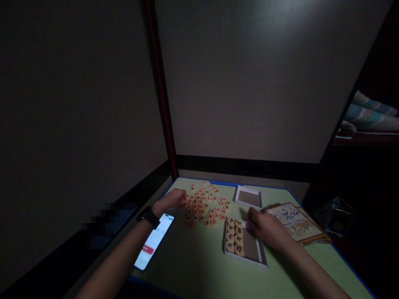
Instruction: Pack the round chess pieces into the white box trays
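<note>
Fingers curled, my left hand (175,199) reaches to the left edge of a loose pile of round Chinese chess pieces (201,205), marked in red and black. Its fingertips are hidden, so whether it pinches a piece does not show. A dark watch (149,216) is on that wrist. My right hand (269,226) is closed over the upper right part of an open shallow box (253,247); what its fingers hold, if anything, is unclear. Two columns of black-marked chess pieces (234,236) lie flat along the box's left side, with brown bottom showing beside them.
A lit phone (155,243) lies at the table's left. Behind the box is a white-rimmed tray (248,197) with a brown bottom. Printed box covers (294,222) lie at the right. The green table (199,265) has a blue edge and stands against walls.
</note>
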`<state>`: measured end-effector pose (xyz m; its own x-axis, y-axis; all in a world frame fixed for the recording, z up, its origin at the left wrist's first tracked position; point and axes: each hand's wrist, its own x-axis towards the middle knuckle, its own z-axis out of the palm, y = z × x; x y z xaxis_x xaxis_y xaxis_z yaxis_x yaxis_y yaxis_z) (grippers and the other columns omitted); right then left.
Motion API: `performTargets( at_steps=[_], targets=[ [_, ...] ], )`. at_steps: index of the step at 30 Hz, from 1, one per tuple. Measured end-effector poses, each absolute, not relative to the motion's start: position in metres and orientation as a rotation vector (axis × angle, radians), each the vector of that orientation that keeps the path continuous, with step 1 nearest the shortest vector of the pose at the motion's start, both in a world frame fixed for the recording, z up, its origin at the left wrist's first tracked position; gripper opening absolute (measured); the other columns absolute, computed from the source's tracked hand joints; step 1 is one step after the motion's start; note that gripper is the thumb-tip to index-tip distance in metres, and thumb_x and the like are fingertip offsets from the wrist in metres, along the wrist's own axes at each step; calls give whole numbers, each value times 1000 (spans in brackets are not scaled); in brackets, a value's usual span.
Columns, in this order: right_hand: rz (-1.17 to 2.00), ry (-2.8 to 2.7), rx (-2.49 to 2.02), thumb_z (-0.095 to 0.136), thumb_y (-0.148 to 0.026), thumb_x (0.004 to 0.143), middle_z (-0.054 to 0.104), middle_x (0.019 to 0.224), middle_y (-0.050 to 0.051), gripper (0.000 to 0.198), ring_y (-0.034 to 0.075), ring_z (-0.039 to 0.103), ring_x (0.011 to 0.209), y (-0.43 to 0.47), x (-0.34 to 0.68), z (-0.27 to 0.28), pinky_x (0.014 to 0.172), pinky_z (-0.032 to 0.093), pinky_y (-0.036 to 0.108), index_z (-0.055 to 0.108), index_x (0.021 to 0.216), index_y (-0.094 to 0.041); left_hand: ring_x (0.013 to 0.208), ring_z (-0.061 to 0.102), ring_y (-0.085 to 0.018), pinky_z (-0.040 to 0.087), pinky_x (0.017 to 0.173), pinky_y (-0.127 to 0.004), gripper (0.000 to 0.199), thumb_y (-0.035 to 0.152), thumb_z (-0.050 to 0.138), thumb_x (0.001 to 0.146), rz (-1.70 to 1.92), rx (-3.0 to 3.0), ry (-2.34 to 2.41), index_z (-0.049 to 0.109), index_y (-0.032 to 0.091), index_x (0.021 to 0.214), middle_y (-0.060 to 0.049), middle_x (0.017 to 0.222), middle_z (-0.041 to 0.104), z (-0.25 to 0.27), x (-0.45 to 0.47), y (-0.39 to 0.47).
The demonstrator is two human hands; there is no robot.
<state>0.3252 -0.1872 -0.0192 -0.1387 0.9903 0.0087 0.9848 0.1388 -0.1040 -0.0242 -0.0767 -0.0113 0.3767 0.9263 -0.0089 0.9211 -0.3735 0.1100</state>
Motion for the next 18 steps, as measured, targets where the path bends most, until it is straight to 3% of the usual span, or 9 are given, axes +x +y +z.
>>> performTargets(
  at_steps=[4,9,18],
  targets=[
    [81,-2278,-2022,39,-19,95,73,90,15,22,28,69,86,-185,327,-23,63,34,30,59,104,-17,83,61,-18,44,73,-24,17,10,55,80,147,2498,1762,66,14,92,-7,89,67,0,-20,-62],
    [70,-2248,-2110,31,-19,98,73,94,18,30,30,70,88,-184,328,-24,64,37,31,57,112,-15,108,59,-23,42,95,-29,28,13,56,85,192,2541,1748,67,14,110,-12,114,66,1,6,-36],
    [24,-2225,-2167,38,-15,93,73,92,18,27,30,70,88,-185,326,-28,63,39,30,56,113,-16,103,62,-23,46,93,-29,33,7,58,73,131,2563,1728,71,16,102,-11,107,69,-20,21,-15]
  ],
)
